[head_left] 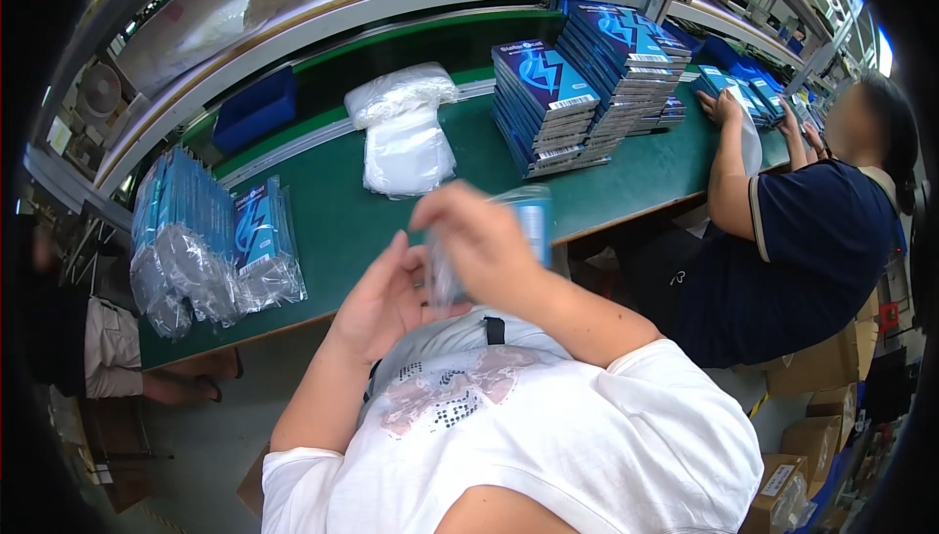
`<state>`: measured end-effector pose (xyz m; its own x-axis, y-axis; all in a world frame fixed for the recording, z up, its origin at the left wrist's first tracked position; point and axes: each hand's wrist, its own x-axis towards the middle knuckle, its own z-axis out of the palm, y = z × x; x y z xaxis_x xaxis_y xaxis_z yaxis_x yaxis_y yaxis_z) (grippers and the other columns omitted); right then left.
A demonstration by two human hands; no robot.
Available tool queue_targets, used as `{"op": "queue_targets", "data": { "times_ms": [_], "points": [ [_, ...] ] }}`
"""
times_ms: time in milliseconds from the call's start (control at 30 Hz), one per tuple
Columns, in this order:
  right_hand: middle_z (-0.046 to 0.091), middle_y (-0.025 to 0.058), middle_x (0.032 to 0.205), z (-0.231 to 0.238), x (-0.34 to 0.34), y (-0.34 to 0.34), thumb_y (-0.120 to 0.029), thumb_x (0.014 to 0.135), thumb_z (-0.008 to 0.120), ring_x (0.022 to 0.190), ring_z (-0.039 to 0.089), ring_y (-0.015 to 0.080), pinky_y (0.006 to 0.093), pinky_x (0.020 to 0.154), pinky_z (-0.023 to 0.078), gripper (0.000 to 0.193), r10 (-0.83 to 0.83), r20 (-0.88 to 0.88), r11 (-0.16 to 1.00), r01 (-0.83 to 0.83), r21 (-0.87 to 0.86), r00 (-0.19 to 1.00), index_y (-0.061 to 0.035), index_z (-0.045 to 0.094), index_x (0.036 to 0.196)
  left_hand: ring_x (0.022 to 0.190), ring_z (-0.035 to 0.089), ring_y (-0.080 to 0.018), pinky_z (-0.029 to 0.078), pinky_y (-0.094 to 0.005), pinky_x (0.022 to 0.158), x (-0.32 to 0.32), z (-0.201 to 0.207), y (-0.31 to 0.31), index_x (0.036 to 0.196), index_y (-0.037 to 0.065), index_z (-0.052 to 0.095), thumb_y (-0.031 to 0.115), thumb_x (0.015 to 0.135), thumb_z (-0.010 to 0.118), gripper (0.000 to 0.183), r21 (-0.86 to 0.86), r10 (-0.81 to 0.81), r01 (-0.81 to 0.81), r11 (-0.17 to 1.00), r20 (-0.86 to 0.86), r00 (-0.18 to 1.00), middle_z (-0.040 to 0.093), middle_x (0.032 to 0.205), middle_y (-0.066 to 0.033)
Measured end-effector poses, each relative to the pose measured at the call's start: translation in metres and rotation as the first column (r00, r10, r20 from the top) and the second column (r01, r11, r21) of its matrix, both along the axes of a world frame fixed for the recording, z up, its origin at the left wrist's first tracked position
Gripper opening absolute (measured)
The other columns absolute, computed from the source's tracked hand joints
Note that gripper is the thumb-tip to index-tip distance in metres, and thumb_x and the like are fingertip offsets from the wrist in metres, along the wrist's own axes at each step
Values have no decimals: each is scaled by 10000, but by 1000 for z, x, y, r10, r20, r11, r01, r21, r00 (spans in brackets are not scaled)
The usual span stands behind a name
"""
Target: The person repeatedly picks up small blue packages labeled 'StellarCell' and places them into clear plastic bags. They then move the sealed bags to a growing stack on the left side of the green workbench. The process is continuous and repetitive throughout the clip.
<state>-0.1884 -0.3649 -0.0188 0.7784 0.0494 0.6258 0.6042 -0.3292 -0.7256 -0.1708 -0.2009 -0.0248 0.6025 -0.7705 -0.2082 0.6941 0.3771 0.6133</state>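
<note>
Blue box (532, 223), right hand (481, 243) across, edge running forward, long axis unclear

Lettering (525, 49), barcodes (570, 102): stacked blue boxes (544, 79) | lettering: bagged blue boxes (256, 228) | label (779, 479): cardboard carton (763, 512)

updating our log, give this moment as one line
left hand: near clear plastic; right hand: blurred, at blue pack; box stacks: on green table

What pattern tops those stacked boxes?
The stacked boxes show a blue lightning-bolt design, best in head view.
</note>
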Motion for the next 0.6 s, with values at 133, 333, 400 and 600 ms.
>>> {"op": "queue_targets", "data": {
  "times_ms": [133, 333, 400, 600],
  "points": [
    [617, 107, 903, -9, -19, 21, -22, 823, 589, 765, 612, 187, 302, 691, 482, 253, 386, -35, 914, -388, -119, 922, -30, 584, 1075, 1068, 588, -226, 517, -387, 871, 8, -58, 27, 1251, 13, 495, 316, 972, 439, 416, -249, 68, -69, 966, -11, 998, 582, 1175, -134],
    [629, 66, 910, -2, -14, -15, -57, 840, 626, 807, 606, 127, 254, 724, 479, 345, 272, -62, 960, -267, 80, 960, -32, 570, 1179, 1020, 586, -211, 467, -333, 902, 24, 11, 33, 1256, -49, 458, -25, 797, 502, 461, 31, 595, -795, 606, 646, 478, 588, 1099, -114],
    [630, 60, 891, -7, -13, -26, -52, 857, 602, 802, 603, 120, 244, 730, 479, 283, 196, -99, 979, -189, 77, 976, -19, 591, 1138, 1075, 567, -283, 441, -371, 946, 51, 8, 56, 1252, -33, 472, 32, 839, 500, 419, -30, 192, -966, 255, 981, 20, 553, 1178, -157],
    [630, 57, 845, -17, -20, -36, -85, 894, 565, 770, 597, 104, 239, 699, 486, 200, 260, -255, 963, -229, 143, 931, -4, 614, 1070, 1210, 430, -400, 355, -469, 1015, 101, -53, 121, 1265, 33, 499, 179, 868, 561, 427, 52, -715, -962, -269, 659, 235, 432, 1311, -245]
  ]
}}
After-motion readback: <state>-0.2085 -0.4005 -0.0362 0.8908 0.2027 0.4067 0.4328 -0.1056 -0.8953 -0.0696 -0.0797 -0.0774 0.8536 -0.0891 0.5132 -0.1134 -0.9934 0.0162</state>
